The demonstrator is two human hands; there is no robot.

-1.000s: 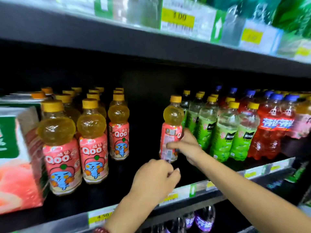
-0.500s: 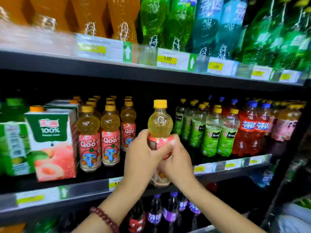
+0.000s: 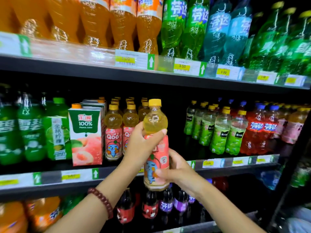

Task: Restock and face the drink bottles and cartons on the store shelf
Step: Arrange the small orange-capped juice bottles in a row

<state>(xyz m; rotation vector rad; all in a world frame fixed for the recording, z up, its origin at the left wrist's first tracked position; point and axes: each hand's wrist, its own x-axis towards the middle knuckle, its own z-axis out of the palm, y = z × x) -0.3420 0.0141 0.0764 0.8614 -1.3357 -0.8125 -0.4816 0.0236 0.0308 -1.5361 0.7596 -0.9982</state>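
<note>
I hold a Qoo bottle (image 3: 156, 145) with a yellow cap and pink label upright in front of the middle shelf (image 3: 218, 163). My left hand (image 3: 139, 145) grips its neck and upper label. My right hand (image 3: 175, 167) grips the lower label from the right. Behind my left hand, rows of matching Qoo bottles (image 3: 113, 132) stand on the shelf. A dark gap (image 3: 176, 128) lies on the shelf to the right of those rows, behind the held bottle.
Peach juice cartons (image 3: 86, 133) and green bottles (image 3: 30, 132) stand left of the Qoo rows. Green grape-drink bottles (image 3: 218, 132) and red soda bottles (image 3: 257, 130) stand right of the gap. Large orange and green soda bottles (image 3: 148, 22) fill the top shelf; dark bottles (image 3: 151, 206) sit below.
The lone Qoo bottle came off the shelf toward me, first in my right hand, then both hands gripped it. My hands now sit apart on the bottle, left high and right low.
</note>
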